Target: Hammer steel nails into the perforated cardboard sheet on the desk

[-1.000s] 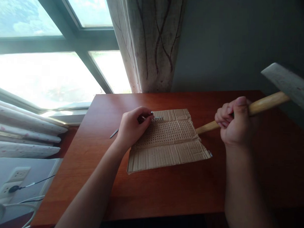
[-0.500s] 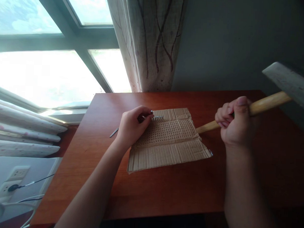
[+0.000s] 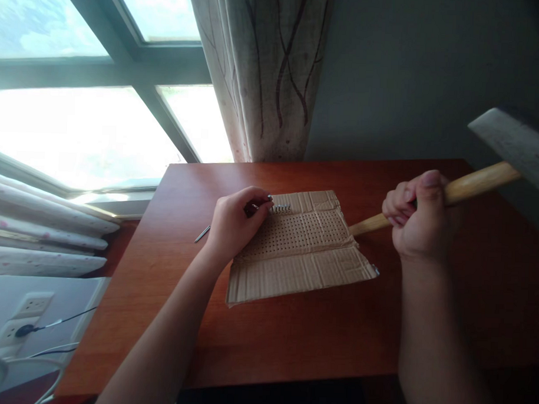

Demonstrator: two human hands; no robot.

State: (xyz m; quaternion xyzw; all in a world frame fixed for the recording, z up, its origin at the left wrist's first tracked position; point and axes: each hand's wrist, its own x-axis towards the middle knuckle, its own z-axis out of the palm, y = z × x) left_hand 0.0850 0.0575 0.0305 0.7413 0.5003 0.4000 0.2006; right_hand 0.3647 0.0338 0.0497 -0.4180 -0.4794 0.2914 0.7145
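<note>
A piece of brown cardboard (image 3: 293, 279) lies on the wooden table, its middle dotted with rows of small dark holes. My left hand (image 3: 240, 221) pinches a nail (image 3: 269, 198) upright at the far left part of the cardboard; its lower end is hidden by my fingers. Just right of it stands a short row of nails (image 3: 281, 208). My right hand (image 3: 417, 216) is wrapped round the wooden handle of a hammer (image 3: 480, 181), raised above the table at the right. The hammer's grey head is cut off by the frame edge. Loose nails (image 3: 202, 234) lie left of my left wrist.
The reddish-brown table (image 3: 291, 338) runs beneath both forearms. Behind it hangs a patterned curtain (image 3: 274, 78) beside a bright window (image 3: 77, 136). At the lower left, a wall socket (image 3: 15, 331) holds a black plug with cables.
The hammer and my right hand have shifted very slightly to the right. My left hand keeps its pinch on the nail in the same place.
</note>
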